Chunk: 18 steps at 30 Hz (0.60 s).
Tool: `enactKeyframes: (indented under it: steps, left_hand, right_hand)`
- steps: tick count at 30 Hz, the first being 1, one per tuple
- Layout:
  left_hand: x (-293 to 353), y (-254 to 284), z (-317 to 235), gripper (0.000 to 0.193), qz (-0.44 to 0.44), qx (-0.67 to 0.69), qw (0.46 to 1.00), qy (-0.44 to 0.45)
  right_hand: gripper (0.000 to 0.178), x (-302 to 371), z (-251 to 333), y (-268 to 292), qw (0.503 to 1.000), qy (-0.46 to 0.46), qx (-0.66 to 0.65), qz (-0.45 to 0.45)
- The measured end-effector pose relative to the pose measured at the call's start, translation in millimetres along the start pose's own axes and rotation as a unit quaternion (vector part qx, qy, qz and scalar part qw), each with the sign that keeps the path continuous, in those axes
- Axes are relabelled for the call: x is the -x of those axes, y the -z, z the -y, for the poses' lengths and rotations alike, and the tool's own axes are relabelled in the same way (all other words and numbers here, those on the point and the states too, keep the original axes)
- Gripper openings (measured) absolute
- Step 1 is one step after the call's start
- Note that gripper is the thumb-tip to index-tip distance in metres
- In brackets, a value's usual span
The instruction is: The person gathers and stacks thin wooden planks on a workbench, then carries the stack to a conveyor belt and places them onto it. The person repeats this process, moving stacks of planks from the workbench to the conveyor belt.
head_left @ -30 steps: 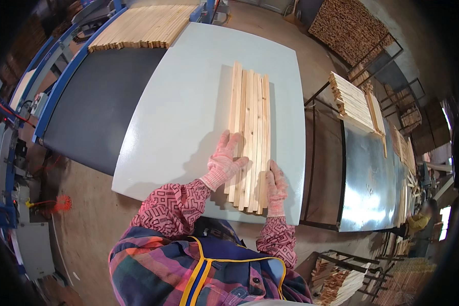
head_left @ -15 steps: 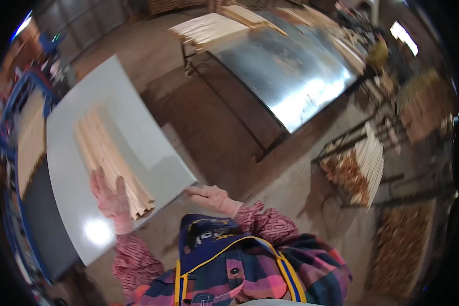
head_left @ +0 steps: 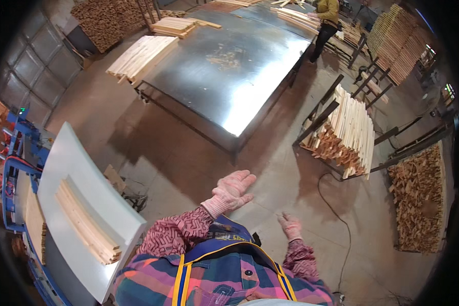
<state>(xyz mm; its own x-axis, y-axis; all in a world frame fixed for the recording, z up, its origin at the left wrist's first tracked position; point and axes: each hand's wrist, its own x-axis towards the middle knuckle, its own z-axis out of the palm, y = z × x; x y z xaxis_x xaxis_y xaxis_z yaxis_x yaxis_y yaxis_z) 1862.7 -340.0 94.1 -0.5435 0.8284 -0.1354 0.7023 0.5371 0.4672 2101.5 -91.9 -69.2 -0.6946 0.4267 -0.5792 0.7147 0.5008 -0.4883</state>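
With both gloved hands empty, left hand [head_left: 233, 189] fingers spread wide, right hand [head_left: 290, 226] loosely open (partly hidden), we risk tripping on the floor cable [head_left: 336, 204] just beyond our right fingertips.

Both the left hand [head_left: 233, 189] and the right hand [head_left: 290, 226] wore pale pink knitted gloves. The sleeves [head_left: 174, 235] were dark red with a pale maze-like pattern, above a pink, blue and teal plaid shirt [head_left: 224, 275] with yellow-edged navy straps. At lower left, pale tan wooden slats [head_left: 86, 224] lay on a white table [head_left: 66, 163]. The metal table [head_left: 229, 66] at upper centre was shiny silver-grey. The floor [head_left: 188, 158] was dull brown-grey.
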Motion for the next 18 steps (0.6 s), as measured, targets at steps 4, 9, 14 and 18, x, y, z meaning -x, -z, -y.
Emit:
enactKeyframes:
  steps: [4,9,14,18]
  left_hand:
    - [-72.8,-27.1,-8.6,0.06,0.125,-0.001,0.989,-0.077]
    - [-154.3,-19.7,35.8,0.058,0.212,-0.02,0.969,-0.126]
    - [-202.9,38.7,121.3,0.055,0.15,0.022,0.987,-0.046]
    - [-239.4,64.8,182.9,0.053,0.221,-0.054,0.97,0.086]
  right_hand:
    - [0.056,-23.2,19.0,-35.5,0.998,0.035,-0.047,0.014]
    - [0.062,-76.8,78.1,-20.3,0.996,-0.001,-0.038,0.075]
    - [0.062,-142.1,132.2,34.9,0.997,-0.029,-0.001,0.079]
    - [0.057,-208.7,151.3,76.5,0.997,0.012,-0.059,0.038]
